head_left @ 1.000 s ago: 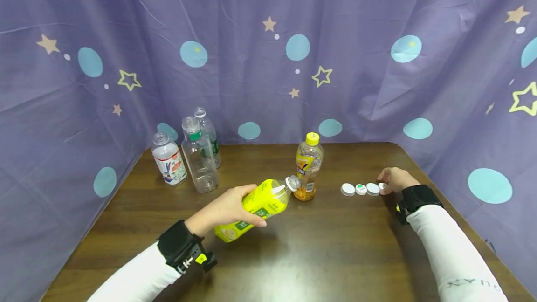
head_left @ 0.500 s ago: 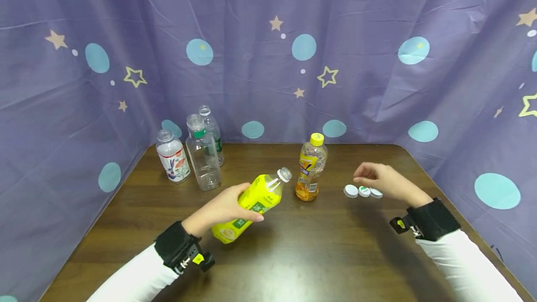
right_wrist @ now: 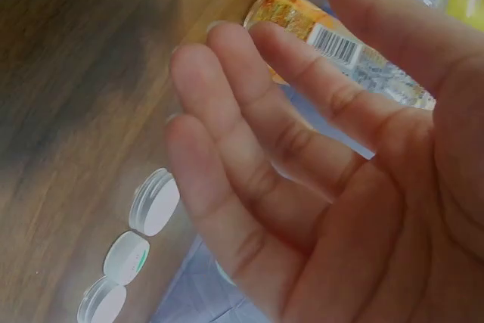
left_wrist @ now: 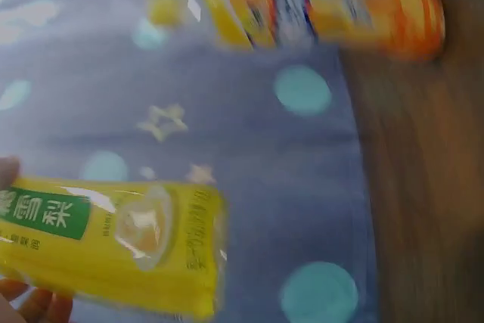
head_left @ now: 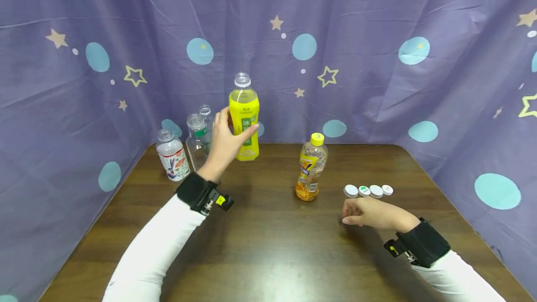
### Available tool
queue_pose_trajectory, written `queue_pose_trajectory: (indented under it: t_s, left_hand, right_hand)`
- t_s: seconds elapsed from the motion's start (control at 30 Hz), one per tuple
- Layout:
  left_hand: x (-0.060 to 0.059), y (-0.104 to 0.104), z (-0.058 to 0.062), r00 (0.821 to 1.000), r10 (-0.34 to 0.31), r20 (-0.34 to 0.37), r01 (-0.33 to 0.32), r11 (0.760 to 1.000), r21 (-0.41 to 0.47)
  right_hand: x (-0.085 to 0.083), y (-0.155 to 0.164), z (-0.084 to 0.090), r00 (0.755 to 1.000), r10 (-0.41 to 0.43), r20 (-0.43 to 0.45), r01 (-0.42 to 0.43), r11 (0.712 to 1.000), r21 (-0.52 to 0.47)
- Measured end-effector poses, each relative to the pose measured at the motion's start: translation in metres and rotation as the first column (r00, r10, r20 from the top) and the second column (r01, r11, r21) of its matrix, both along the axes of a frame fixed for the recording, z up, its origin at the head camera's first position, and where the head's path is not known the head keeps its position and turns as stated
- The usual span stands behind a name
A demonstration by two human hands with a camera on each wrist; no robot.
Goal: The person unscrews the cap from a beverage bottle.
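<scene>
My left hand grips a clear drink bottle with a yellow label round its middle. The bottle is uncapped and upright near the back of the table; its lower label fills the bottom left of the left wrist view. My right hand is by itself at the right, its fingers loosely bent and the palm bare in the right wrist view. Just beyond it lies a row of several white bottle caps, one with a green mark. Left of the caps stands a yellow-capped bottle with orange liquid in the bottom.
At the back left stand a white bottle with a printed label, a clear bottle and another clear bottle behind it, all uncapped. My left arm partly covers the clear ones. A purple curtain borders the wooden table.
My left hand has carried the yellow-labelled bottle up and away, from tilted to upright. My right hand has left the last cap in the row and drawn back toward the front left.
</scene>
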State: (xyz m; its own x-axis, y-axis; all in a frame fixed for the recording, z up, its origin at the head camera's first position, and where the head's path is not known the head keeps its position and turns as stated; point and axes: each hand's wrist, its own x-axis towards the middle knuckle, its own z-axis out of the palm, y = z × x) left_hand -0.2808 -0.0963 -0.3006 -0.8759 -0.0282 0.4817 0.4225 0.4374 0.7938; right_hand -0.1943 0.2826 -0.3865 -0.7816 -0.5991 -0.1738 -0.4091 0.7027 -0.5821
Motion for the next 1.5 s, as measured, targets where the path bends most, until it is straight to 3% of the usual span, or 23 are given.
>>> queue_pose_trajectory:
  t_s: [0.07,0.13,0.23,0.33,0.47,0.53,0.63,0.73,0.83,0.93,1.03,1.13,1.2,1.27,1.4,1.5]
  left_hand:
    - [-0.019,0.004,-0.002,0.996,0.050,-0.070,-0.049,0.999,0.011]
    - [-0.035,0.006,-0.010,0.992,0.097,-0.077,-0.097,0.995,0.006]
    - [-0.058,0.005,-0.029,0.985,0.172,-0.007,-0.172,0.985,-0.027]
    - [-0.073,-0.001,-0.051,0.965,0.237,0.111,-0.231,0.971,-0.058]
    - [-0.083,-0.015,-0.078,0.932,0.275,0.238,-0.261,0.961,-0.087]
    - [-0.085,-0.021,-0.088,0.926,0.269,0.265,-0.254,0.963,-0.088]
    - [-0.087,-0.024,-0.093,0.935,0.247,0.256,-0.228,0.968,-0.100]
    - [-0.083,-0.021,-0.084,0.953,0.218,0.208,-0.198,0.974,-0.114]
    - [-0.071,-0.013,-0.060,0.976,0.171,0.134,-0.155,0.980,-0.125]
    - [-0.043,-0.004,-0.027,0.995,0.090,0.032,-0.083,0.978,-0.191]
    - [-0.006,0.003,0.000,0.996,-0.018,-0.091,-0.012,0.947,-0.321]
    - [0.028,0.002,0.012,0.985,-0.141,-0.101,0.085,0.899,-0.430]
    - [0.045,-0.003,0.009,0.977,-0.208,-0.032,0.168,0.862,-0.479]
    - [0.058,-0.012,-0.006,0.967,-0.242,0.078,0.246,0.815,-0.524]
    - [0.070,-0.032,-0.054,0.926,-0.244,0.288,0.373,0.704,-0.604]
    - [0.071,-0.045,-0.086,0.880,-0.226,0.418,0.455,0.652,-0.606]
  right_hand:
    - [0.000,-0.003,0.001,1.000,0.006,-0.003,-0.006,1.000,-0.003]
    - [-0.001,-0.006,0.003,1.000,0.013,-0.012,-0.013,1.000,-0.007]
    - [-0.001,-0.009,0.004,0.999,0.016,-0.030,-0.016,1.000,-0.003]
    - [-0.002,-0.011,0.003,0.999,0.020,-0.049,-0.020,1.000,0.015]
    - [-0.002,-0.014,0.000,0.997,0.036,-0.065,-0.034,0.999,0.035]
    - [-0.002,-0.015,-0.001,0.997,0.044,-0.068,-0.042,0.998,0.037]
    - [-0.003,-0.015,-0.001,0.997,0.044,-0.067,-0.041,0.998,0.041]
    - [-0.004,-0.015,0.000,0.997,0.042,-0.065,-0.039,0.998,0.046]
    - [-0.006,-0.015,0.001,0.996,0.044,-0.075,-0.041,0.998,0.038]
    - [-0.007,-0.015,0.001,0.996,0.036,-0.080,-0.034,0.999,0.029]
    - [-0.008,-0.015,0.002,0.996,0.015,-0.089,-0.010,0.999,0.047]
    - [-0.010,-0.017,0.004,0.995,0.005,-0.100,0.001,0.998,0.061]
    - [-0.012,-0.018,0.005,0.995,-0.001,-0.100,0.008,0.998,0.065]
    - [-0.012,-0.019,0.005,0.996,-0.004,-0.089,0.009,0.998,0.055]
    - [-0.010,-0.018,0.001,0.999,-0.018,-0.045,0.020,0.999,0.047]
    - [-0.009,-0.016,-0.002,1.000,-0.003,-0.029,0.003,1.000,0.030]
